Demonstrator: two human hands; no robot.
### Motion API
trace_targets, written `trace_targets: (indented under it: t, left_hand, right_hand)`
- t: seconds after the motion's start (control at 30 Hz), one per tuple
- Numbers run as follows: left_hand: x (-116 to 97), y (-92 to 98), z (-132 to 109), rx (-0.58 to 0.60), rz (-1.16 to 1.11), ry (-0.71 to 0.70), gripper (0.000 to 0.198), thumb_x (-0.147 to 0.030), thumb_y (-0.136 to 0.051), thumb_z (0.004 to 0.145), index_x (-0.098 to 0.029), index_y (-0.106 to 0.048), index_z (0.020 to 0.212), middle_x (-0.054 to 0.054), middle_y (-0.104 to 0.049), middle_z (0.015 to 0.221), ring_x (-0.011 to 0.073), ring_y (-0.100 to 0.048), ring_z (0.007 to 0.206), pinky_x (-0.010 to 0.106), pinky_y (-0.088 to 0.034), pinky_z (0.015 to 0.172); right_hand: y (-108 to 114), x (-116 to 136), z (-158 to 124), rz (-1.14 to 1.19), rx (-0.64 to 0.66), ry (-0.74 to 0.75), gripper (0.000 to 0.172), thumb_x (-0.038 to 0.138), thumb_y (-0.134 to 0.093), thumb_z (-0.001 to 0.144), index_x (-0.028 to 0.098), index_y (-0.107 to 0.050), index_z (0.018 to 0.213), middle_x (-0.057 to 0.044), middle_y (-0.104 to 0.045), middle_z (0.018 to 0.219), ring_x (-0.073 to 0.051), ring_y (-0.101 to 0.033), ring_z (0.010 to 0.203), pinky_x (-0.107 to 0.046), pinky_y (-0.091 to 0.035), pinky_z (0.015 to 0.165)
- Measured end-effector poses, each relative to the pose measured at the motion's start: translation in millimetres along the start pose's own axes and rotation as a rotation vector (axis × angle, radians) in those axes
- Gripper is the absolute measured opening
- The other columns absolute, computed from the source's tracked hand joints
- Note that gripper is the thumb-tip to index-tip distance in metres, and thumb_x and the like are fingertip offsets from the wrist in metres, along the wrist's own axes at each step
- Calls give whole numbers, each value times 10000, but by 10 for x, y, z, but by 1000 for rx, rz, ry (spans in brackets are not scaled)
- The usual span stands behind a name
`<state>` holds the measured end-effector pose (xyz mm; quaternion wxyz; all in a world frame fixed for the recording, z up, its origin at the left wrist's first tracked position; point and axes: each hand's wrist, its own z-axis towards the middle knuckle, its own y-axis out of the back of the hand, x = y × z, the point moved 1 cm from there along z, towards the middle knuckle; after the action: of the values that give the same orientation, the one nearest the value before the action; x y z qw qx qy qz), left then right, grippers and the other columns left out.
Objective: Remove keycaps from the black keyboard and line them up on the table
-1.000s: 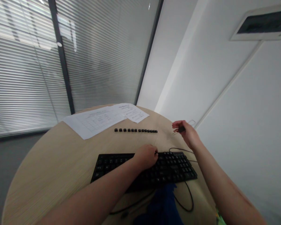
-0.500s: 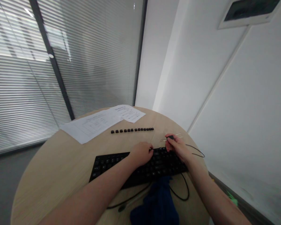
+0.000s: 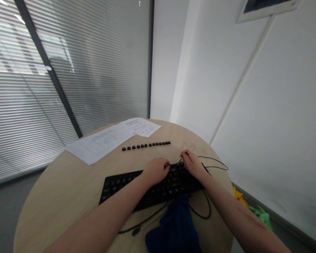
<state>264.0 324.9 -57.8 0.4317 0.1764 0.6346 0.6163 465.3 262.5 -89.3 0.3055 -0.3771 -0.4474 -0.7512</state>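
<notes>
A black keyboard lies across the near part of the round table. My left hand rests over its far edge, fingers curled and gripping there; the fingertips are partly hidden. At the keyboard's right part, my right hand is closed on a keycap puller, whose dark handle shows only a little between the fingers. Its thin wires are faint and blurred. Beyond the hands, a row of several black keycaps stands on the table.
Two printed sheets of paper lie at the far left of the table. A blue cloth sits at the near edge, beside a black cable. A thin dark loop lies to the right. Yellow and green items are on the floor.
My right hand has turned and moved slightly left and down toward the keyboard, carrying the puller. My left hand keeps its place on the keyboard. The view has shifted slightly.
</notes>
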Motion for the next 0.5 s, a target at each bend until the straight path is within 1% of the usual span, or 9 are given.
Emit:
trace_targets:
  t: [0.13,0.23,0.4,0.5]
  left_hand:
    - [-6,5,5,8,8,-6,291,-315,-491,940,-212,-744,1039,83,-745,1050,257,-669,1010,368,-510,909]
    - [-5,5,9,16,19,-9,298,-316,-488,939,-212,-744,1050,85,-745,1045,257,-669,1009,367,-510,908]
    - [-11,12,1,9,30,-6,309,-326,-472,946,-216,-740,1054,86,-742,1045,258,-672,1001,365,-519,884]
    - [-11,14,-5,4,26,-5,310,-330,-472,945,-219,-739,1054,81,-744,1043,259,-675,1000,363,-521,880]
  right_hand:
    - [-20,-1,16,-98,-45,-11,271,414,-379,966,203,-546,940,32,-489,554,-154,-483,505,-245,-361,507]
    - [-21,22,17,-144,-54,11,266,386,-358,974,201,-545,937,20,-520,584,-160,-511,535,-246,-374,532]
    - [-15,155,-23,-273,-33,38,238,338,-360,983,189,-544,956,-11,-582,663,-166,-547,581,-250,-379,582]
    - [-23,249,-53,-358,-24,43,215,299,-373,986,178,-550,980,-44,-628,749,-177,-586,655,-255,-391,644]
